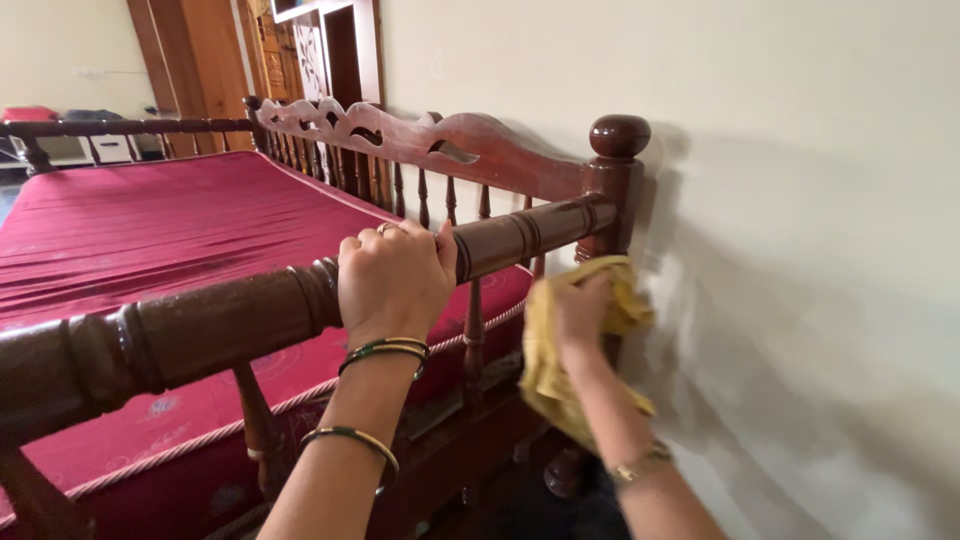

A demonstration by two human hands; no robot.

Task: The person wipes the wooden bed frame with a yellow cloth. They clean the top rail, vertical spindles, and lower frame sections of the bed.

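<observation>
1. The left hand (393, 280) closes over the top of the rail (200, 325), a thick turned wooden bar at the near side of the bed (150, 230). The fingers wrap round the far side; their tips are hidden behind the wood.
2. A ring shows on one left finger, and bangles (385, 350) circle the left wrist and forearm. The forearm runs out of the bottom edge of the view.
3. The right hand (580, 310) clutches a yellow cloth (545, 375) and presses it against the corner post (612, 190), below the rail's joint. The hand is blurred; its fingers are partly buried in the cloth, so the hold can be read only as a bunched grasp.
4. The cloth hangs down past the right wrist and covers part of the post. What lies under it cannot be made out.
5. A gold band (640, 462) sits on the right wrist; the arm is cut off at the lower edge.
6. The post ends in a round knob at the top. Its foot is lost in shadow.
7. The carved headboard (400, 135) runs along the wall (800, 250), with spindles beneath it.
8. A red mattress (130, 220) with cord edging fills the frame. Its left part is cut off.
9. The doorway and objects at the far end are too small to identify.
</observation>
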